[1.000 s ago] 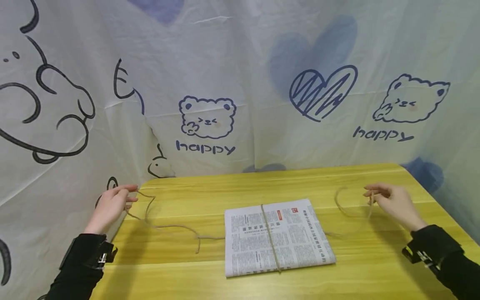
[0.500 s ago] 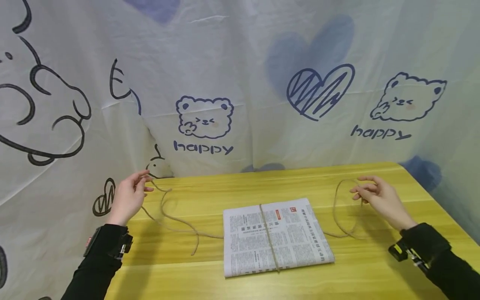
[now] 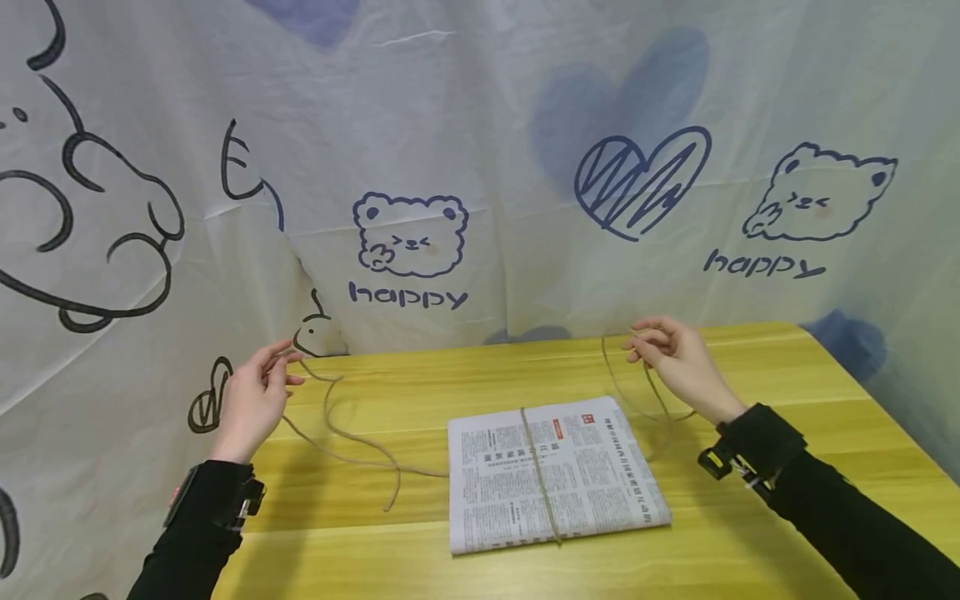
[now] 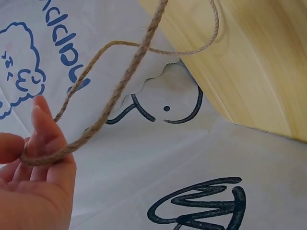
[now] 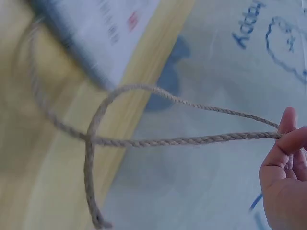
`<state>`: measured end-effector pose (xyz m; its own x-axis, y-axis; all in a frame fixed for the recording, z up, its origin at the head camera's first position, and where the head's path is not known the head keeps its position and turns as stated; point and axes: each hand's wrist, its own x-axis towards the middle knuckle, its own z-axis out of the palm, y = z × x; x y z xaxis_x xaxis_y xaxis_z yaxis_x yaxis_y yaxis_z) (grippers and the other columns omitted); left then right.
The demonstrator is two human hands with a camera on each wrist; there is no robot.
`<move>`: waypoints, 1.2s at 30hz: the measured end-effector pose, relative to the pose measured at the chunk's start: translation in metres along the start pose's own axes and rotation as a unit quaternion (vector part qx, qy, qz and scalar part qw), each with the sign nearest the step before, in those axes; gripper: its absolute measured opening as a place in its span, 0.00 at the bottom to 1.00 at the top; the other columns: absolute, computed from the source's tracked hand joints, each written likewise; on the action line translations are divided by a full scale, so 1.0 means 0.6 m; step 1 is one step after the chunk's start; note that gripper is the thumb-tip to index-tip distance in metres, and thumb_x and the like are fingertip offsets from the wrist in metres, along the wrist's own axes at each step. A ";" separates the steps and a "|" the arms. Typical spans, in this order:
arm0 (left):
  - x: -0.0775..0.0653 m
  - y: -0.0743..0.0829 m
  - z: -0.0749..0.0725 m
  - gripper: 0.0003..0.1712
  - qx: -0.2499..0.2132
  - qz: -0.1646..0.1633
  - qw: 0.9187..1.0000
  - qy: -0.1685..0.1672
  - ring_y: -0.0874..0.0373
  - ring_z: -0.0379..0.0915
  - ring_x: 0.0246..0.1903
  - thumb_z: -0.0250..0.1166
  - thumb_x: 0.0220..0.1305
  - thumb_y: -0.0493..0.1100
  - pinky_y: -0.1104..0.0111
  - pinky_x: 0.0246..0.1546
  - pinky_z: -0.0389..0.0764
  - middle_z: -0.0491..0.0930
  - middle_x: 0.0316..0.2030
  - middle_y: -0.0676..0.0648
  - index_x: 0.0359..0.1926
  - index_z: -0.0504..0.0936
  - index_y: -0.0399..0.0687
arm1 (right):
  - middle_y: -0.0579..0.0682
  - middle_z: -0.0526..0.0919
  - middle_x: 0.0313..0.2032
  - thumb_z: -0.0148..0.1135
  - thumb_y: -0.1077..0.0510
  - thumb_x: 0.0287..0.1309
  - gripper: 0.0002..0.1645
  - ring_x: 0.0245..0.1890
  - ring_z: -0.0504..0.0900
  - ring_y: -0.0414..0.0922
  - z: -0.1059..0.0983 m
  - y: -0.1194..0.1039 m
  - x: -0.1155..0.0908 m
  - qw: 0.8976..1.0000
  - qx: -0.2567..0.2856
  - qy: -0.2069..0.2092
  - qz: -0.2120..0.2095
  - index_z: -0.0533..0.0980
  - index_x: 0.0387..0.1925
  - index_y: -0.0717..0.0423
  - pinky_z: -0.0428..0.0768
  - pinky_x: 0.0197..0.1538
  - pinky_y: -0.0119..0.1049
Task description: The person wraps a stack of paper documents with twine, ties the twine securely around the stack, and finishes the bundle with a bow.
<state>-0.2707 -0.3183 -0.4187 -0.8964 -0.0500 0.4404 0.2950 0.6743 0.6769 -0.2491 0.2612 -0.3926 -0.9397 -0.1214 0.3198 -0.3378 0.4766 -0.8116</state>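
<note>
A folded newspaper bundle [image 3: 495, 496] lies on the table, a strand of jute twine [image 3: 537, 467] running across its top. More twine comes out from beneath both its left and right sides. At the left, above the table, my left hand [image 3: 253, 400] holds the left length of twine [image 4: 122, 84]; in the left wrist view it loops across the fingers under the thumb. Back right of the bundle, my right hand [image 3: 681, 371] pinches the right length [image 5: 192, 141] between thumb and index finger. That length doubles back at the fingers, and its loose end [image 5: 98, 218] hangs down.
The yellow wood-grain table [image 3: 360, 567] has its back edge against a white curtain [image 3: 517, 167] printed with bears and hearts. More curtain closes in at both sides. A short twine end [image 3: 392, 496] lies left of the bundle.
My right hand has moved left and up with its twine, closer to the bundle's back right corner. My left hand rose and moved right early on, then held nearly still. The bundle stays put.
</note>
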 end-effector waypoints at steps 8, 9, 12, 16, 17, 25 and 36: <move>-0.042 0.116 -0.018 0.24 0.023 -0.026 0.997 0.069 0.72 0.74 0.29 0.41 0.82 0.50 0.71 0.20 0.65 0.83 0.54 0.39 0.69 0.72 0.50 | 0.66 0.86 0.47 0.51 0.66 0.74 0.16 0.37 0.84 0.37 0.090 -0.054 0.044 0.998 0.038 -0.050 -0.031 0.72 0.59 0.67 0.79 0.38 0.30; -0.046 0.124 -0.018 0.24 0.015 -0.022 0.996 0.081 0.74 0.73 0.27 0.41 0.82 0.50 0.70 0.17 0.62 0.83 0.53 0.39 0.68 0.73 0.49 | 0.65 0.86 0.46 0.51 0.66 0.74 0.16 0.38 0.85 0.41 0.105 -0.059 0.047 0.997 0.043 -0.057 -0.036 0.72 0.58 0.66 0.79 0.39 0.29; -0.055 0.139 -0.015 0.24 -0.020 -0.005 0.992 0.121 0.75 0.70 0.25 0.41 0.81 0.50 0.68 0.14 0.56 0.84 0.48 0.42 0.64 0.76 0.48 | 0.65 0.86 0.47 0.51 0.66 0.74 0.16 0.43 0.85 0.54 0.151 -0.070 0.053 0.992 0.046 -0.105 -0.058 0.71 0.59 0.67 0.82 0.45 0.33; -0.059 0.147 -0.006 0.22 -0.028 0.004 0.988 0.152 0.73 0.70 0.23 0.42 0.82 0.49 0.70 0.15 0.57 0.84 0.44 0.44 0.60 0.78 0.47 | 0.62 0.82 0.57 0.52 0.64 0.74 0.19 0.55 0.82 0.58 0.198 -0.076 0.046 0.974 -0.010 -0.211 -0.084 0.71 0.62 0.63 0.81 0.57 0.41; -0.059 0.152 -0.005 0.22 -0.011 -0.005 0.988 0.153 0.73 0.70 0.23 0.42 0.82 0.49 0.70 0.15 0.59 0.83 0.44 0.43 0.59 0.78 0.47 | 0.62 0.80 0.59 0.52 0.63 0.74 0.19 0.58 0.81 0.58 0.205 -0.077 0.043 0.969 -0.026 -0.231 -0.088 0.71 0.63 0.61 0.80 0.60 0.43; -0.048 0.182 0.003 0.20 -0.045 0.023 0.990 0.132 0.74 0.72 0.26 0.44 0.82 0.42 0.79 0.24 0.70 0.81 0.48 0.57 0.61 0.78 0.47 | 0.61 0.79 0.58 0.49 0.65 0.75 0.17 0.58 0.80 0.58 0.192 -0.054 0.026 0.975 0.000 -0.216 -0.058 0.73 0.60 0.61 0.81 0.58 0.46; -0.015 0.255 0.054 0.18 -0.101 0.138 0.985 -0.004 0.69 0.76 0.39 0.45 0.80 0.37 0.79 0.36 0.76 0.82 0.54 0.43 0.60 0.79 0.43 | 0.65 0.79 0.57 0.52 0.65 0.74 0.19 0.49 0.84 0.55 0.161 -0.045 0.036 0.983 0.092 -0.151 -0.059 0.70 0.62 0.63 0.84 0.49 0.36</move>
<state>-0.2280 -0.1911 -0.3382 -0.7750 0.1216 0.6201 0.5872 0.5012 0.6356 -0.2654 0.1616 -0.4108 -0.8574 -0.4321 0.2795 -0.4229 0.2824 -0.8610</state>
